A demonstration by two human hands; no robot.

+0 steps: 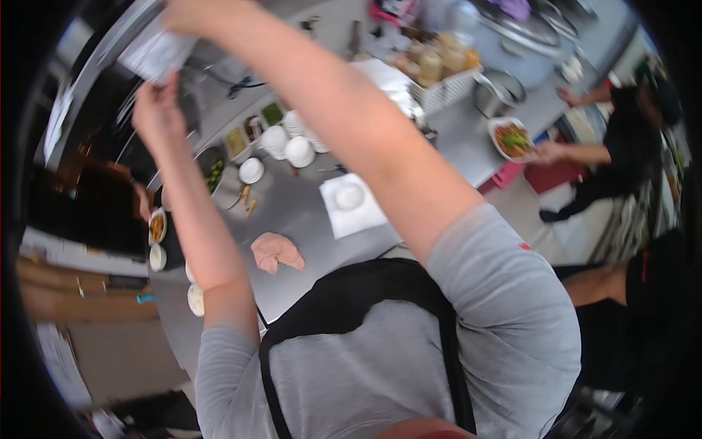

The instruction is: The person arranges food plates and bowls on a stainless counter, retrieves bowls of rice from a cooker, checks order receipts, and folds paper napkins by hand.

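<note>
Both arms reach up toward the shelf edge at the upper left. Between my hands is a white, crinkled sheet or bag [156, 55], too blurred to tell which. My left hand [159, 113] pinches its lower edge with closed fingers. At its upper right edge my right hand [191, 16] is closed on it, partly cut off by the frame. Below, on the steel counter [292, 227], lie a pinkish flat piece [276, 252], possibly raw meat or a glove, and a white bowl or cup [349, 196] on a white paper sheet [358, 219].
Stacked white cups [298, 150] stand by small trays of garnish [272, 113] and a pot of greens [213, 172]. A white basket [446, 91] holds bottles. At right a co-worker [621, 132] holds a bowl of food [512, 139]; another person's hand [142, 201] shows at left.
</note>
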